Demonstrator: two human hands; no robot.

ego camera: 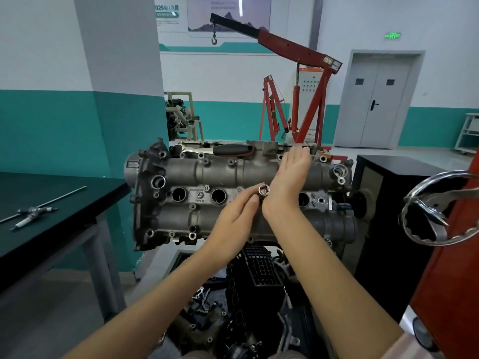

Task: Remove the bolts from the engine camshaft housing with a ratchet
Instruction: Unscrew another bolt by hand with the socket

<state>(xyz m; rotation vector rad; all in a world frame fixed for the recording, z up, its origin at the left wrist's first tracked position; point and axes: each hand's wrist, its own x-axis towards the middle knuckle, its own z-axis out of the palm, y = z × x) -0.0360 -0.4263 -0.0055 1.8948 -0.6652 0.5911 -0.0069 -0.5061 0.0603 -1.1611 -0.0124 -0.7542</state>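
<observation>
Bench, far left: a dark table (77, 203) carries a long thin rod tool (39, 207), well apart from the work.
Housing: the camshaft housing (207, 174) sits on the engine at centre, bolts (199, 195) seated in its bosses.
Ratchet: the ratchet (228, 149) lies along the housing's far edge, black grip toward the right, untouched.
Left hand: the left hand (233, 218) pinches a socket (263, 190) at the fingertips, open end upward.
Right hand: the right hand (293, 172) lies flat, fingers straight, reaching over the housing, holding nothing.
Handling: the socket is probably small, rigid, smooth steel, possibly oily; grip its sides. Take the ratchet by the black grip.
</observation>
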